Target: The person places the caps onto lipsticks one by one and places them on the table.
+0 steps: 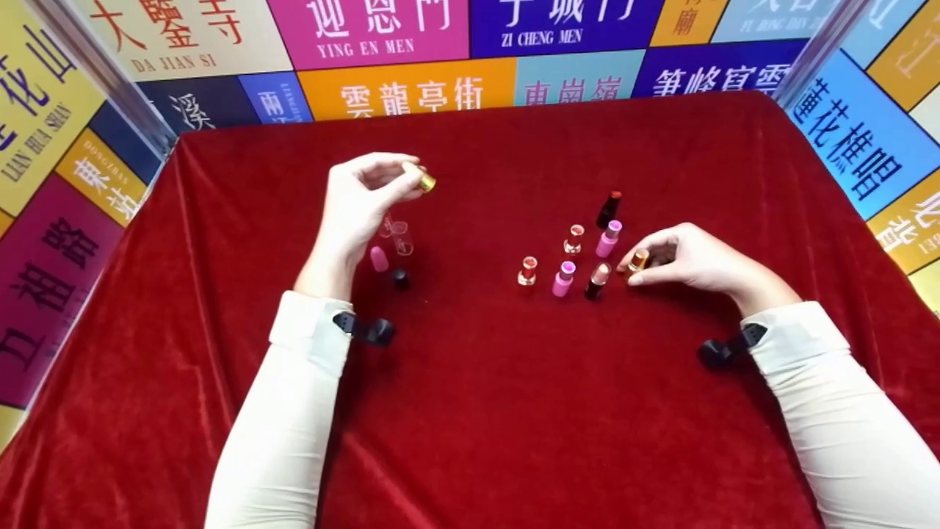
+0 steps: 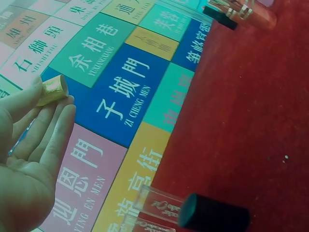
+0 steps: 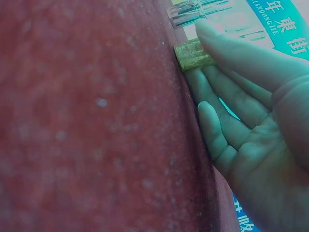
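Between thumb and fingertips, my left hand (image 1: 351,209) holds a gold lipstick cap (image 1: 421,179) above the cloth, its open end visible in the left wrist view. On the other side, my right hand (image 1: 694,257) pinches a gold lipstick (image 1: 637,261) that stands at the cloth; its textured gold base (image 3: 192,55) shows in the right wrist view. Just left of that hand stand several uncapped lipsticks: a black one with a pale tip (image 1: 598,281), a pink one (image 1: 563,280) and a red one with a gold collar (image 1: 528,272) among them.
Below the left hand lie loose caps: a pink cap (image 1: 379,258), a black cap (image 1: 400,278) and clear caps (image 1: 402,241). A black lipstick with a red tip (image 1: 609,211) stands farthest back. Red velvet cloth (image 1: 499,411) covers the table, with lettered panels (image 1: 411,92) around it.
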### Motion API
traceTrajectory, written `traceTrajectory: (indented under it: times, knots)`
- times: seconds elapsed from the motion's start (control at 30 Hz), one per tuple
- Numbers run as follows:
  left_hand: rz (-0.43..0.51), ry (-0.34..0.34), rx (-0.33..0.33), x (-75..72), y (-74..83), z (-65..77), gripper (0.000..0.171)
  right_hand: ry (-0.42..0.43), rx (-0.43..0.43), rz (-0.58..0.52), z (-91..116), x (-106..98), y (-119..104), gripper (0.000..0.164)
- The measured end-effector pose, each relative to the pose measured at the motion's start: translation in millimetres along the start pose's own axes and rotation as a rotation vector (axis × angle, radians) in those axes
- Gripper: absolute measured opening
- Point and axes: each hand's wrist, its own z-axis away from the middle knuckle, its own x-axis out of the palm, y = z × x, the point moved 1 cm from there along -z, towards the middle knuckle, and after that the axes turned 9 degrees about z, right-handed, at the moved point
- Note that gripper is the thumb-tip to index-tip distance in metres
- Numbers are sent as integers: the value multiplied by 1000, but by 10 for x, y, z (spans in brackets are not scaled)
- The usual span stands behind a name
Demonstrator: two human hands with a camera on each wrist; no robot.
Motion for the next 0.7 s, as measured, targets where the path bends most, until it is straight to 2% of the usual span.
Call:
traceTrajectory:
  times: [0.37, 0.7]
  knots:
    - [3, 18, 0, -61, 12, 17, 17, 6, -5, -7, 8, 4, -5, 18]
    - [21, 3, 10, -48, 30, 16, 15, 9, 7, -76, 42, -75, -2, 21]
